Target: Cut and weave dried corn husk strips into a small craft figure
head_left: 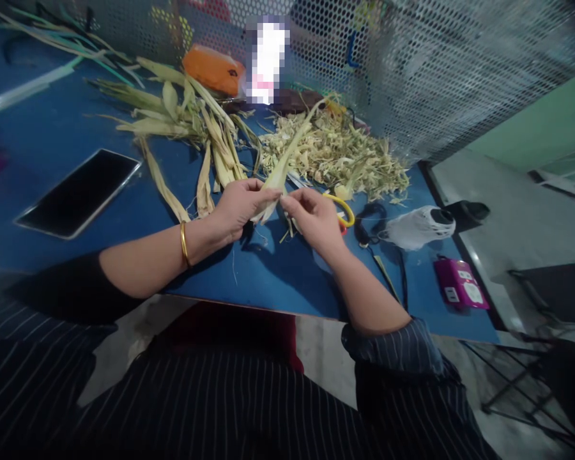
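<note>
A long pale-green corn husk (287, 156) stretches up and away from my hands over the blue table. My left hand (242, 207) is closed around the husk's near end, thumb on top. Closed in a pinch, my right hand (314, 220) has its fingertips at the husk's right edge; any thread between them is too small to make out. Scissors with yellow handles (347, 211) lie partly hidden behind my right hand. Loose husks (220, 150) lie beyond my left hand, and a heap of husk scraps (335, 150) spreads behind the held husk.
A dark-screened phone (79, 191) lies at the left. On the right are a white thread cone (414, 227) and a purple box (460, 283) near the table's edge. An orange packet (213, 70) rests against the perforated metal screen (402, 76) at the back.
</note>
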Available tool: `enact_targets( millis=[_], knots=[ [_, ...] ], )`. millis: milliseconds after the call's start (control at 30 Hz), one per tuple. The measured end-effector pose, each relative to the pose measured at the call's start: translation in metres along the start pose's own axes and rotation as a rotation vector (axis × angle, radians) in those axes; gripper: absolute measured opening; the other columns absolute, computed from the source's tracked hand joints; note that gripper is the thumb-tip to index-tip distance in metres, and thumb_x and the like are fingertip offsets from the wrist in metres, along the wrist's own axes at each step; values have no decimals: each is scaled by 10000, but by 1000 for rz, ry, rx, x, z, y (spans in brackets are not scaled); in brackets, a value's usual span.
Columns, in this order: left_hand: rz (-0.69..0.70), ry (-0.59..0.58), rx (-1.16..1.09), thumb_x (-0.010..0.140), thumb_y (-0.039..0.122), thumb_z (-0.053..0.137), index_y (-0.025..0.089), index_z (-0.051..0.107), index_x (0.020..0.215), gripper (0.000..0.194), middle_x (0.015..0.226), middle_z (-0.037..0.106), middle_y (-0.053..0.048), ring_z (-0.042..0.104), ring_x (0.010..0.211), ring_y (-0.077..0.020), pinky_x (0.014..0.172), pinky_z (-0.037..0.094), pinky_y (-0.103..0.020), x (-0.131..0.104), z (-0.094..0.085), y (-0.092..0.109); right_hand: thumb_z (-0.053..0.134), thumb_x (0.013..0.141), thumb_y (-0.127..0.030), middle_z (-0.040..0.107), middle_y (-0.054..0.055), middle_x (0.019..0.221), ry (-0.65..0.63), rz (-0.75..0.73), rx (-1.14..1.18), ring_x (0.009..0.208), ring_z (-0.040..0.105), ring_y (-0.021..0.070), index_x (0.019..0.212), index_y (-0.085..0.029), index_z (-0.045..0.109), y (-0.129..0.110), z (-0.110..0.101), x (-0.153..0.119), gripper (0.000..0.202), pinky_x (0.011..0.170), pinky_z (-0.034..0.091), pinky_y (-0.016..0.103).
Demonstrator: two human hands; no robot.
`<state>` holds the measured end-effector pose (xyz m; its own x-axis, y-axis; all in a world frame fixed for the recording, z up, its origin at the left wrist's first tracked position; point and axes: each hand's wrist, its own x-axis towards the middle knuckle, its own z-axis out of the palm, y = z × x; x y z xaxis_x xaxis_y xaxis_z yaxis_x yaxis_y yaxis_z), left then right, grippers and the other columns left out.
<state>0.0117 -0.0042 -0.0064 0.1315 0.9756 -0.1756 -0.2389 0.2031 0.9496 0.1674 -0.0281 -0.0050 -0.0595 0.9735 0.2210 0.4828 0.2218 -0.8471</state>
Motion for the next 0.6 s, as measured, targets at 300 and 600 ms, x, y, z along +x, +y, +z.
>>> enact_targets(
  millis=[300, 600],
  knots=[
    [39, -96, 79, 730, 401, 767, 164, 581, 673, 306, 559, 563, 14, 485, 457, -88, 438, 382, -223, -3, 2, -3, 716, 761, -512, 581, -28, 554, -158, 192, 420, 518, 480, 79, 616, -195, 561, 0, 11, -4, 380, 536, 392, 240],
    [226, -92, 307, 815, 398, 701, 179, 590, 708, 268, 537, 535, 30, 432, 442, -74, 427, 309, -201, -5, -1, -5, 757, 717, -477, 610, -23, 567, -257, 318, 579, 528, 579, 93, 664, -190, 616, -4, 12, -6, 324, 509, 455, 227]
  ],
)
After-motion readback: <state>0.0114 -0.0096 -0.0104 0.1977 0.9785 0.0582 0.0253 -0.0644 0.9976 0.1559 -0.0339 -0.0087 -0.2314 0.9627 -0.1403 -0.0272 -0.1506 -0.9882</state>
